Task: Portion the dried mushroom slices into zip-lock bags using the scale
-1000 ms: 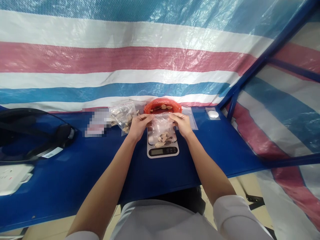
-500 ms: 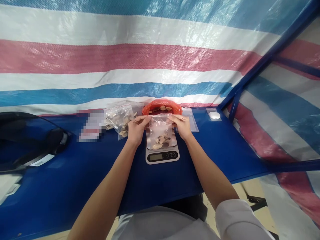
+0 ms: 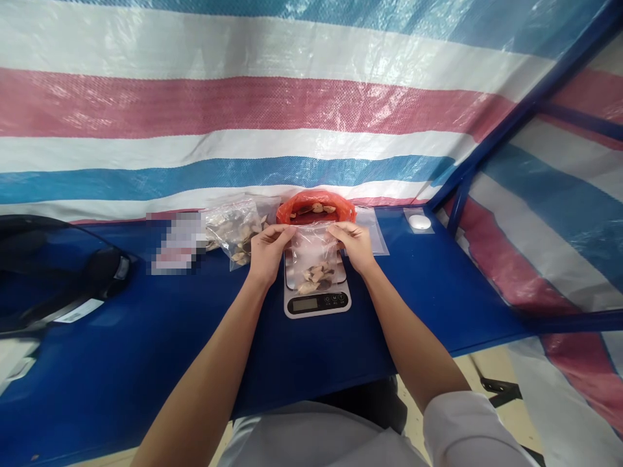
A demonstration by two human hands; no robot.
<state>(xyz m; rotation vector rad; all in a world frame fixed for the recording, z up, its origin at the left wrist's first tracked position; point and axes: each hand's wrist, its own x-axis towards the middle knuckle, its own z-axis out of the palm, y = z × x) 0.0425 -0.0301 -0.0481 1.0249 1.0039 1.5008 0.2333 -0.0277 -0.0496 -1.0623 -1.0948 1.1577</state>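
Observation:
Between my hands hangs a clear zip bag (image 3: pixel 311 250) with several pale and dark dried slices (image 3: pixel 317 275) at its bottom. My left hand (image 3: pixel 267 251) pinches the bag's top left corner, and my right hand (image 3: pixel 355 243) pinches the top right corner. Directly beneath the bag is a white digital kitchen scale (image 3: pixel 318 311); whether the bag rests on its plate I cannot tell. No digits can be made out on its display. Just behind, a red plastic bag (image 3: pixel 344 209) lies open with more of the pale pieces inside.
Filled clear bags (image 3: pixel 238 235) lie left of the scale, near a blurred-out packet (image 3: pixel 178 243). Flat clear bags (image 3: pixel 378 233) and a small white rounded object (image 3: pixel 419 222) are at right. A black strapped item (image 3: pixel 104 272) sits at far left on the blue table (image 3: pixel 195 324). Striped sheeting (image 3: pixel 243 107) stands behind.
The view has shifted slightly. Both hands keep their pinch on the zip bag's top corners, and the slices at its bottom have shifted a little.

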